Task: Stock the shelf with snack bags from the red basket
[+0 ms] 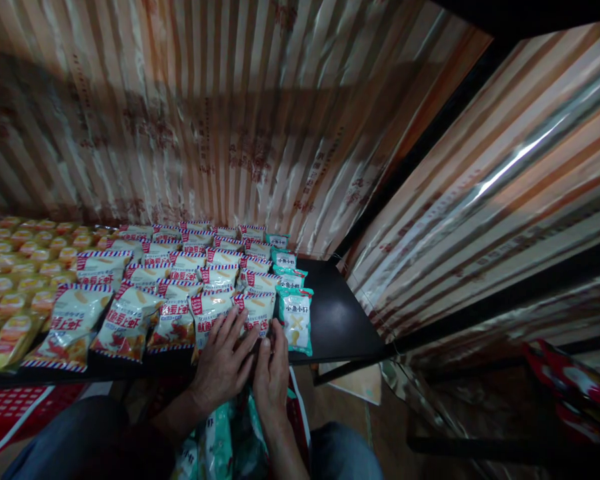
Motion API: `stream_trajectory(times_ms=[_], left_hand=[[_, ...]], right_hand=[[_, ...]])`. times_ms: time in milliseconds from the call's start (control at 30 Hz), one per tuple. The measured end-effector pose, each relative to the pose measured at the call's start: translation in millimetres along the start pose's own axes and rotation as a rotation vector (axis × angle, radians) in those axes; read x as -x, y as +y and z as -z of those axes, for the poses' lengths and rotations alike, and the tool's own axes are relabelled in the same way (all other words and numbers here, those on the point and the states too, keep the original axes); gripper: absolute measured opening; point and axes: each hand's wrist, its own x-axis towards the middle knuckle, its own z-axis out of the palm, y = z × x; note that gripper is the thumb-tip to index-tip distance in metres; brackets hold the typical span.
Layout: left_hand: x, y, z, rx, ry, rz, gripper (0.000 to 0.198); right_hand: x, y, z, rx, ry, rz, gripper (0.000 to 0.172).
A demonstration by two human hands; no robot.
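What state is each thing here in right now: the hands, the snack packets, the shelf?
Left hand: open, fingers spread flat on the front-row packets.
Right hand: open, fingertips on a front packet.
Red-and-white packets: look sealed, lying in overlapping rows.
Teal packets: look sealed, in one column at the rows' right end.
Yellow packets: lying in rows, far left.
Shelf: dark, partly covered with packets.

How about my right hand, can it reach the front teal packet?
Probably yes. The right hand lies at the front of the shelf, just beside the front teal packet, with nothing between them and bare shelf beyond.
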Motion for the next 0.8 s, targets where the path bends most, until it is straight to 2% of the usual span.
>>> stream_trajectory(times_ms=[400,800], left_hand=[[2,-4,-9.6,0.078,-0.026,0.061,0.053],[3,-3,-10.7,0.076,0.003,0.062,0.056]], right_hand=[[-28,-21,-1,0.015,-0.122,-0.004,0.069],[-41,-24,-7,0.020,-0.138,0.030,0.066]])
